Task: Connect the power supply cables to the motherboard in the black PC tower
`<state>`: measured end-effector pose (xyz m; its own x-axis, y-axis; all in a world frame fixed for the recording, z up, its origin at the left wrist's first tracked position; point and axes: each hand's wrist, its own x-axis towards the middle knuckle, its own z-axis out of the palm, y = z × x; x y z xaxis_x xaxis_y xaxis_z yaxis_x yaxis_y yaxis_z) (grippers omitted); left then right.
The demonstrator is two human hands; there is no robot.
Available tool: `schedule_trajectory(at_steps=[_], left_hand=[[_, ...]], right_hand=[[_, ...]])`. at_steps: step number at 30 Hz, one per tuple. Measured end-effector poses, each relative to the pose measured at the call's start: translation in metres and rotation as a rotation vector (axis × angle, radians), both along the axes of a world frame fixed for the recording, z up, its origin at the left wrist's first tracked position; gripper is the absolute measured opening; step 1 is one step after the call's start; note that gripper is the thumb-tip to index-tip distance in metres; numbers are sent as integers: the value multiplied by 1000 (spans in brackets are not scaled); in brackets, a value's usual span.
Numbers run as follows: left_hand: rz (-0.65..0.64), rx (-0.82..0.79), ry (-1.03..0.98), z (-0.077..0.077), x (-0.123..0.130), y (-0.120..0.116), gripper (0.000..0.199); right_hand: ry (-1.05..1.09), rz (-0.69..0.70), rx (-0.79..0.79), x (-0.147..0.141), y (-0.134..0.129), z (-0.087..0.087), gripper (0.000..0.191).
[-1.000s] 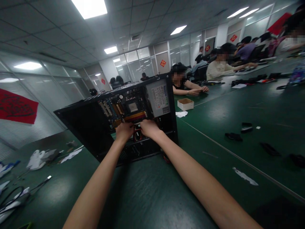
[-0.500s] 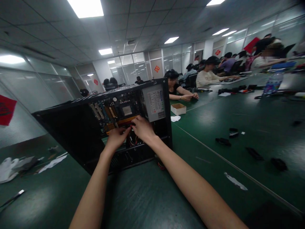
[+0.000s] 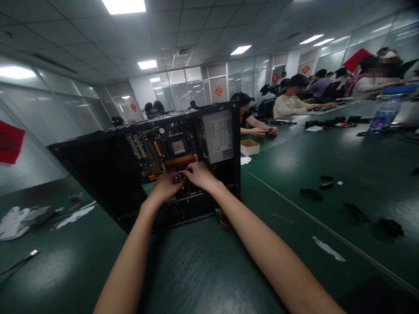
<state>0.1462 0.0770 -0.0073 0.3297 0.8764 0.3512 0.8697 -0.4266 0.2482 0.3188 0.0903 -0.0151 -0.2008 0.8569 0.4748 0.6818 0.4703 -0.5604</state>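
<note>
A black computer case [image 3: 94, 174] stands with its open side towards me. Inside it are a motherboard with a pale square chip [image 3: 178, 147], a red and yellow slot strip [image 3: 180, 160] and a grey labelled power supply [image 3: 220, 135]. Just below the slot strip, my left hand [image 3: 166, 186] pinches thin red wires [image 3: 187, 187] between thumb and fingers. My right hand [image 3: 200, 174] meets it from the other side, its fingertips closed on the same wires. Whatever plug sits between the fingertips is too small to make out.
Right of the case lie a small open box [image 3: 250, 148], white paper [image 3: 245, 160] and several black parts [image 3: 311, 194]. A plastic bottle [image 3: 386, 114] stands farther right. Plastic bags [image 3: 22, 220] lie at left. A person in black [image 3: 244, 113] sits across the green table.
The view has shifted slightly. Both hands sit a little lower against the motherboard, showing more of the slot strip. My left fingers are more curled.
</note>
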Motion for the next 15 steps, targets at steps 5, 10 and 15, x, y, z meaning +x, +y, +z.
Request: schedule_trajectory(at_steps=[5, 10, 15], left_hand=[[-50, -120, 39, -3, -1, 1, 36], [-84, -212, 92, -5, 0, 1, 51], [-80, -207, 111, -3, 1, 1, 44]], right_hand=[[240, 71, -34, 1, 11, 1, 15], [424, 33, -76, 1, 21, -3, 13], [328, 31, -63, 1, 20, -5, 7]])
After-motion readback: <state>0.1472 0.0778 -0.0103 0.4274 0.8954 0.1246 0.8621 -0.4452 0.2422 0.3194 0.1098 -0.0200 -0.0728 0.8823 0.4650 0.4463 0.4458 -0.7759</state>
